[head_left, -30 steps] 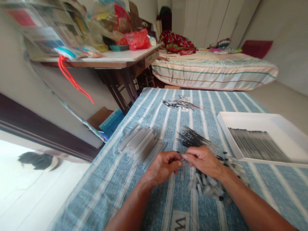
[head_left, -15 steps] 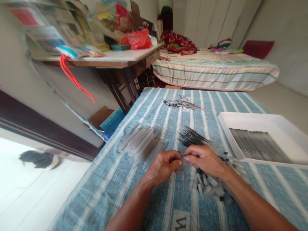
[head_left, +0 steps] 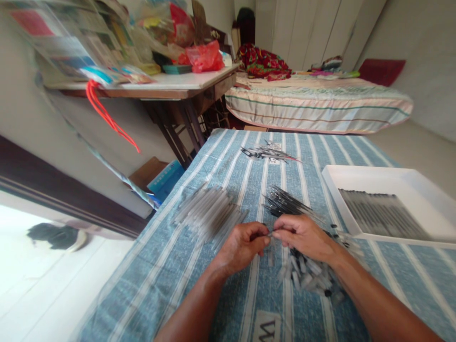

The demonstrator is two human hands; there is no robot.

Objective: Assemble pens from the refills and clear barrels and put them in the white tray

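Observation:
My left hand [head_left: 241,244] and my right hand [head_left: 306,237] meet above the tablecloth, fingertips pinched together. Between them sits a thin grey pen part [head_left: 270,234], mostly covered by the fingers. A pile of clear grey pen barrels [head_left: 212,211] lies just beyond my left hand. Behind my right hand is a bundle of black-ended pen refills [head_left: 283,202]. Clear pen caps [head_left: 309,275], some with dark ends, are heaped below my right wrist, and several more small parts [head_left: 345,242] show past the forearm.
A white tray [head_left: 374,172] on the right holds a row of pens [head_left: 383,213]. Loose thin pieces [head_left: 270,153] lie at the far end of the blue striped cloth [head_left: 156,280]. Beyond are a cluttered side table [head_left: 210,80] and a bed [head_left: 317,107].
Both hands keep nearly the same pinch at the same place. The view has shifted very slightly; the piles and the tray stay as they were.

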